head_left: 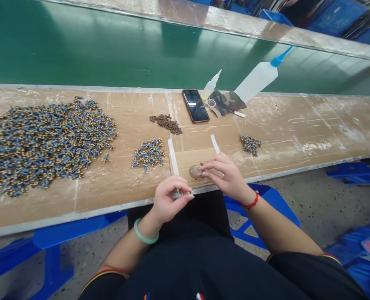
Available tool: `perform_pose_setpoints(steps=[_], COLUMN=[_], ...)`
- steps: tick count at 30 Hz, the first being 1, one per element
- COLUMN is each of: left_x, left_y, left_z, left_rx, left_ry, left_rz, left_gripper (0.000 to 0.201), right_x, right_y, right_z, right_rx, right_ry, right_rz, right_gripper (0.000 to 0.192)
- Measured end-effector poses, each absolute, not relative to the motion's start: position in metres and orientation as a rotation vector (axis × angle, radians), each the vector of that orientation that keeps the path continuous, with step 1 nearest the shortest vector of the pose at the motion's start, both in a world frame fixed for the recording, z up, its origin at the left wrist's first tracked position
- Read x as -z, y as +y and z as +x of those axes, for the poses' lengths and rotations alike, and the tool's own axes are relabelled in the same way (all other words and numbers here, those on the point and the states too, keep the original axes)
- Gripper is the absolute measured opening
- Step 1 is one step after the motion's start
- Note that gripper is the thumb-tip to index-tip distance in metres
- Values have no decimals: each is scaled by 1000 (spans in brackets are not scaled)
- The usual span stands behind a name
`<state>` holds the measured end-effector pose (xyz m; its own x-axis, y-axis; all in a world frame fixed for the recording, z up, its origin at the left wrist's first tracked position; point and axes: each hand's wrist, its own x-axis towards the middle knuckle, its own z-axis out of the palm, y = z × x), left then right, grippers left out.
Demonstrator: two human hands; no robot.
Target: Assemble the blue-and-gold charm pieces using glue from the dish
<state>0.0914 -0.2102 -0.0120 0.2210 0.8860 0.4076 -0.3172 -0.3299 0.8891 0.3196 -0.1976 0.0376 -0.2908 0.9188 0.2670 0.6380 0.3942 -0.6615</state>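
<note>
My left hand is at the table's front edge, thumb and forefinger pinching a tiny dark piece whose kind I cannot make out. To its right, my right hand has its fingertips closed on a small figure with a speck of blue, mostly hidden by the fingers. Those fingertips are beside a small round, clear-brownish dish, which rests on a cardboard sheet. White strips run along the sheet's sides.
A large heap of small blue-and-yellow figures covers the left; smaller piles flank the cardboard. Behind it lie small brown discs, a phone, a small dropper bottle, camouflage cloth and a large white squeeze bottle.
</note>
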Motion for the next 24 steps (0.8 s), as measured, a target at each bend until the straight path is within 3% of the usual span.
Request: perform_pose_setpoints(steps=[11, 17, 20, 24], left_x=[14, 12, 7, -4], left_y=[-210, -210, -210, -212], left_z=[95, 99, 101, 103], left_rx=[-1425, -1503, -1567, -1675], left_ry=[663, 710, 691, 655], left_rz=[1325, 1254, 1277, 1348], left_gripper=[21, 21, 19, 15], right_x=[-39, -42, -52, -62], right_y=[-201, -210, -219, -234], right_z=[320, 310, 292, 253], right_rx=[-509, -294, -555, -1023], right_ry=[-2061, -1982, -1747, -1214], right_rz=[-1337, -1362, -1304, -1100], right_gripper=[9, 12, 10, 26])
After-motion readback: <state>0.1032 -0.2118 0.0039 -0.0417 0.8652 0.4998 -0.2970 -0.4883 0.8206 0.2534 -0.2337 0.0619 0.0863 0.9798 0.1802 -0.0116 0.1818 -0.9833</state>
